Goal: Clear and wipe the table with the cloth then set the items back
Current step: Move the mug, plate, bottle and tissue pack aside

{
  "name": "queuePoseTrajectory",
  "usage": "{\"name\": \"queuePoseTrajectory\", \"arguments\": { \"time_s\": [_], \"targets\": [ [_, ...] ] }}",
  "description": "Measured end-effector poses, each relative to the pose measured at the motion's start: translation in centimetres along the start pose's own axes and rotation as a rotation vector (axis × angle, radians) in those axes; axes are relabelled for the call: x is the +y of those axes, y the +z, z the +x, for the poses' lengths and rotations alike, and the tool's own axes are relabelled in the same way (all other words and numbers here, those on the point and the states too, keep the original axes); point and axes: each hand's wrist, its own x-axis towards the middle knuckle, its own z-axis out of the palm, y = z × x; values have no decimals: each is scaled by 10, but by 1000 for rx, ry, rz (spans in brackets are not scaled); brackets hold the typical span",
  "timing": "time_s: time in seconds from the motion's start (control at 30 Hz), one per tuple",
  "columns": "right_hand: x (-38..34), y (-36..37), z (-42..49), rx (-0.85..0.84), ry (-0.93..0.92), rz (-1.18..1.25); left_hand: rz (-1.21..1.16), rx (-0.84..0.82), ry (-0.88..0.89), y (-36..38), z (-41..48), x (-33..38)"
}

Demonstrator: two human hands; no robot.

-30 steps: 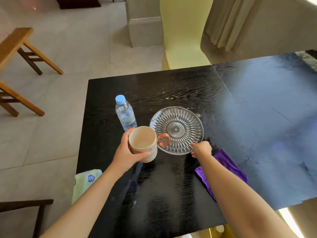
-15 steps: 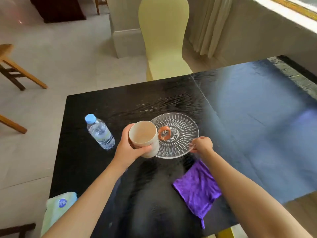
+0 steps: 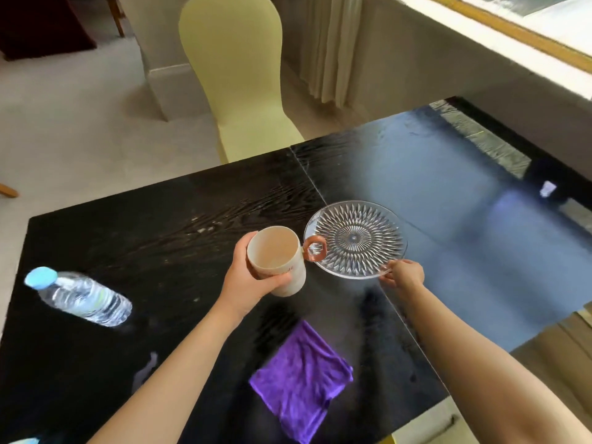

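My left hand [image 3: 246, 285] grips a cream mug [image 3: 278, 261] with an orange handle, held above the black table [image 3: 160, 238]. My right hand [image 3: 404, 274] pinches the near rim of a cut-glass plate [image 3: 355, 239], which looks lifted and slightly tilted over the table's middle. The mug's handle overlaps the plate's left edge. A purple cloth [image 3: 301, 378] lies flat near the front edge, between my forearms. A water bottle [image 3: 80, 296] with a blue cap stands at the left of the table.
A pale yellow chair [image 3: 243, 81] stands at the table's far side. The right half of the table [image 3: 464, 225] reflects light from the window. A pale green packet's corner [image 3: 22, 440] shows at the bottom left. Tiled floor lies to the left.
Both hands have lifted the mug and plate and carried them rightward and farther across the table. The view has swung right, so the bottle and cloth now sit further left.
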Motion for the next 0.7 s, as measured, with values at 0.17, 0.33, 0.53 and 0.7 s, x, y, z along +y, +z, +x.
{"name": "queuePoseTrajectory", "arguments": {
  "time_s": [0.17, 0.33, 0.53, 0.7],
  "targets": [
    [3, -13, 30, 12, 58, 81, 27, -29, -19, 31, 12, -1],
    [5, -19, 43, -35, 96, 100, 67, -42, -40, 51, 17, -5],
    [7, -28, 55, -70, 123, -13, 89, -51, -42, 73, 19, -6],
    [5, -37, 58, -47, 98, -139, 97, -104, -35, 94, 22, -5]
  ]
}}
